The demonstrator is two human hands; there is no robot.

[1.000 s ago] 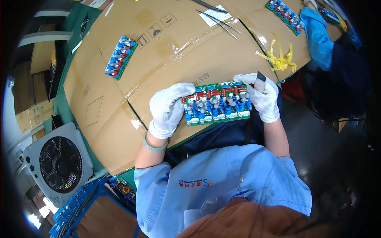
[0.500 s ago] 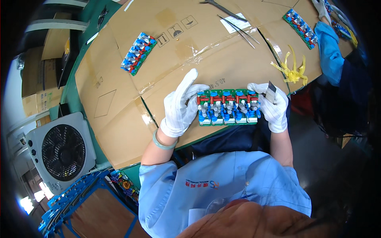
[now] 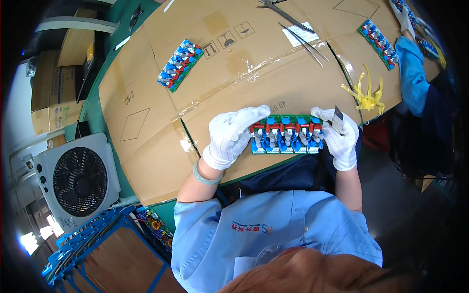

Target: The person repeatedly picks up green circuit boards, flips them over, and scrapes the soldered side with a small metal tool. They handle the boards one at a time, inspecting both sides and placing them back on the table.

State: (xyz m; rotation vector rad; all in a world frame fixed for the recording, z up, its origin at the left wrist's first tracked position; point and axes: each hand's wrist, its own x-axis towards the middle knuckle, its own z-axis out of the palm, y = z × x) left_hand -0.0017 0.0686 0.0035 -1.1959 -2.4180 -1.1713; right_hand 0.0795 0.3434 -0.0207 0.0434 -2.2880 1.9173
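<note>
A long green circuit board with red, blue and grey parts and white connectors along its near edge is held over the front edge of the cardboard. White-gloved, my left hand grips its left end, fingers together and reaching over the far left corner. My right hand, also gloved, pinches the right end near its far corner. A flat metal blade stands up from between the right-hand fingers; its lower part is hidden by the glove.
On the cardboard sheet lie another circuit board, tweezers, pliers and yellow strips. At the far right a co-worker's blue sleeve reaches in beside a third board. A box fan stands left.
My left fingers, raised and spread before, have come down together over the board's left end. The board has tipped slightly, and the whole view has shifted a little.
</note>
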